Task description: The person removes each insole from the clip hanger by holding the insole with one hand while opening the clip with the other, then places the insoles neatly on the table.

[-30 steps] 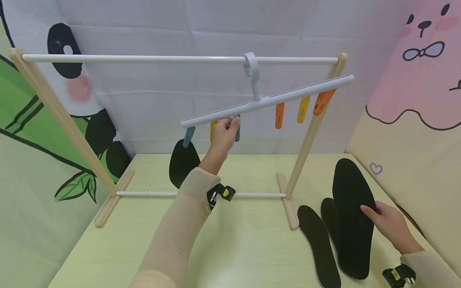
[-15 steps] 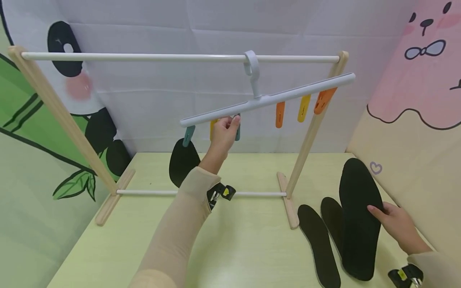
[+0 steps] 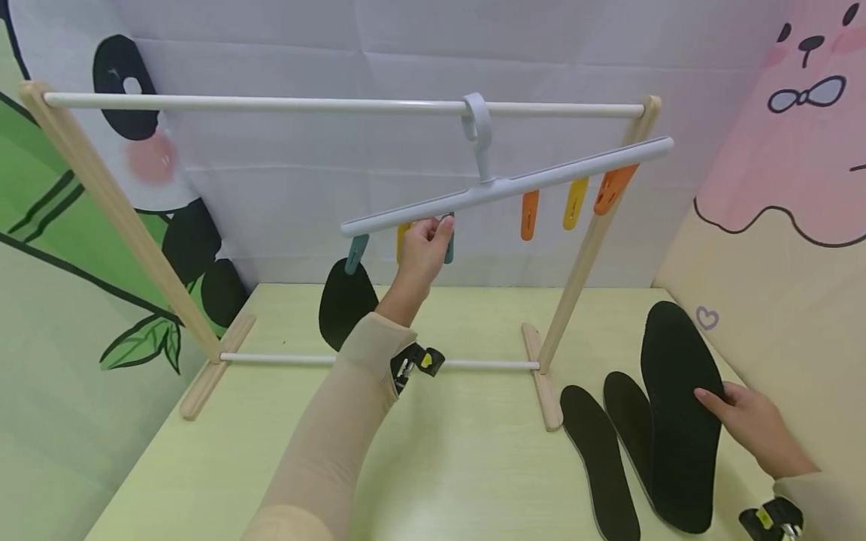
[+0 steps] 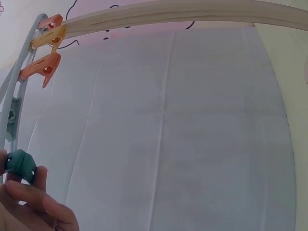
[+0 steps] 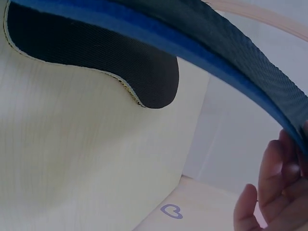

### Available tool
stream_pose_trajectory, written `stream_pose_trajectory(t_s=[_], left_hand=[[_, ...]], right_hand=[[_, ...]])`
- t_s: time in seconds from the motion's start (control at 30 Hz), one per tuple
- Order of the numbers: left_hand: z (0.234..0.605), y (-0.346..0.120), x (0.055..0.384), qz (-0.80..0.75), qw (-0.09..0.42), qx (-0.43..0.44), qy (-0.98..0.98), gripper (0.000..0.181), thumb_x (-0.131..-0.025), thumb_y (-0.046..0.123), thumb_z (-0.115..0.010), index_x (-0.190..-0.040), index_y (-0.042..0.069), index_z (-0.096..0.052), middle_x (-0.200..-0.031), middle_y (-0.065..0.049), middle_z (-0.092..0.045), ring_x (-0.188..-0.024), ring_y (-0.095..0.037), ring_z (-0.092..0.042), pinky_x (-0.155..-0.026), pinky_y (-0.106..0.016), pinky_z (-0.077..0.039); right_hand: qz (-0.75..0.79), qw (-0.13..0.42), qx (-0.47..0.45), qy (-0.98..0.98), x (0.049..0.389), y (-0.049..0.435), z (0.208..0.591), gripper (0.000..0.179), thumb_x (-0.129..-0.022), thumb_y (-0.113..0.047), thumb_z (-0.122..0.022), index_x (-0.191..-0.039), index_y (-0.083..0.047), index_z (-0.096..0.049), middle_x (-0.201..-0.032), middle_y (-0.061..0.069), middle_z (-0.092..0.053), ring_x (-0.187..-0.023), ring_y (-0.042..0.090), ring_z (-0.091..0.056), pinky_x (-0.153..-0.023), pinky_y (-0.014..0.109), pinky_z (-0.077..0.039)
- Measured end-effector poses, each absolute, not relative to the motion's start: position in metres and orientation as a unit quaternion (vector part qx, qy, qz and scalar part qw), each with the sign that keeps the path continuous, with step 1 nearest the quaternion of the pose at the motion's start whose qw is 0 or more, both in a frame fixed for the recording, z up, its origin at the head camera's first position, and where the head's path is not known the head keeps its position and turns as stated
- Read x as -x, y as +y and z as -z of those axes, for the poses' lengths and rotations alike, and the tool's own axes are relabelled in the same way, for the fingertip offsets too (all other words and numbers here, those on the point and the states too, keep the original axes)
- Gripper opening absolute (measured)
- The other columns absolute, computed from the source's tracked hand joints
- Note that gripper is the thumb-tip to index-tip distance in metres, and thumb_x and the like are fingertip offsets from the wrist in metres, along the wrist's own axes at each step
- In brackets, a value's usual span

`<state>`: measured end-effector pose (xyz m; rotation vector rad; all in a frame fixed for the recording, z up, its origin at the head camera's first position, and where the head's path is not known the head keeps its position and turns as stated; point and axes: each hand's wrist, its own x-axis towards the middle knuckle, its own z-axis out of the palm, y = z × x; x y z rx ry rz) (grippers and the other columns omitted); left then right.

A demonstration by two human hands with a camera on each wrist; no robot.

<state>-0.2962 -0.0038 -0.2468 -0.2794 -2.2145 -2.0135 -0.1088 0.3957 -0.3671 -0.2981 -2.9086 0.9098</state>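
A pale grey clip hanger (image 3: 497,191) hangs tilted from the rack's top rail, its left end low. My left hand (image 3: 421,259) pinches a teal clip (image 4: 21,164) under the hanger's left half. Beyond it, at the hanger's low end, another teal clip (image 3: 355,254) holds a black insole (image 3: 345,304), partly hidden by my left arm. On the right, my right hand (image 3: 754,424) grips a large black insole (image 3: 679,421) by its right edge, thumb on the face. In the right wrist view this insole shows a blue layer (image 5: 211,62) along its side.
Two more black insoles lie on the table, one at the left (image 3: 598,458) and one partly behind the held insole (image 3: 625,409). Yellow (image 3: 575,203) and orange clips (image 3: 530,216) hang from the hanger's right half. The rack's wooden right post (image 3: 575,278) stands between my hands.
My right hand has moved a little to the right with the insole, uncovering more of the insole behind it. The left hand keeps its place on the teal clip.
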Motion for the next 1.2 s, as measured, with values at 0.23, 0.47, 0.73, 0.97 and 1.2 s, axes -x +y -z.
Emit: stream_pose_trajectory(t_s=[0.23,0.47,0.73,0.97,1.2], left_hand=[[0.246,-0.004,0.296,0.668,0.069,0.091,-0.735,0.027,-0.099,0.024,-0.055,-0.081,0.005,-0.051,-0.074,-0.002,-0.038,-0.064,-0.012,-0.036,-0.054,-0.022,-0.028],[0.246,-0.004,0.297,0.668,0.066,0.092,-0.736,0.026,-0.099,0.025,-0.054,-0.085,0.004,-0.052,-0.076,-0.002,-0.04,-0.067,-0.013,-0.037,-0.056,-0.022,-0.03],[0.248,-0.003,0.296,0.663,0.07,0.089,-0.74,0.026,-0.099,0.025,-0.054,-0.084,0.004,-0.052,-0.075,-0.002,-0.04,-0.067,-0.014,-0.037,-0.057,-0.023,-0.03],[0.249,-0.003,0.297,0.661,0.064,0.089,-0.743,0.026,-0.099,0.027,-0.054,-0.085,0.004,-0.053,-0.075,-0.002,-0.04,-0.067,-0.014,-0.038,-0.056,-0.023,-0.03],[0.248,-0.003,0.298,0.657,0.071,0.086,-0.746,0.026,-0.099,0.026,-0.054,-0.084,0.004,-0.053,-0.075,-0.002,-0.04,-0.067,-0.013,-0.037,-0.056,-0.023,-0.03]], right_hand=[[-0.299,0.023,0.101,-0.949,0.111,0.398,0.368,0.046,-0.103,-0.028,-0.045,-0.104,0.017,-0.053,-0.105,0.035,-0.058,-0.093,0.044,-0.057,-0.078,0.055,-0.045],[-0.281,0.026,0.107,-0.953,0.113,0.397,0.37,0.039,-0.102,-0.029,-0.046,-0.087,0.006,-0.053,-0.08,0.016,-0.056,-0.072,0.018,-0.048,-0.065,0.037,-0.043],[-0.269,0.042,0.108,-0.956,0.114,0.396,0.378,0.038,-0.102,-0.029,-0.046,-0.075,-0.002,-0.045,-0.068,0.003,-0.039,-0.064,0.015,-0.036,-0.059,0.031,-0.03],[-0.267,0.026,0.104,-0.958,0.12,0.395,0.379,0.037,-0.102,-0.028,-0.047,-0.08,0.002,-0.049,-0.076,0.008,-0.05,-0.068,0.018,-0.041,-0.062,0.033,-0.036],[-0.245,0.03,0.088,-0.965,0.124,0.393,0.379,0.037,-0.101,-0.028,-0.047,-0.085,0.004,-0.053,-0.078,0.015,-0.056,-0.07,0.024,-0.05,-0.064,0.04,-0.043]])
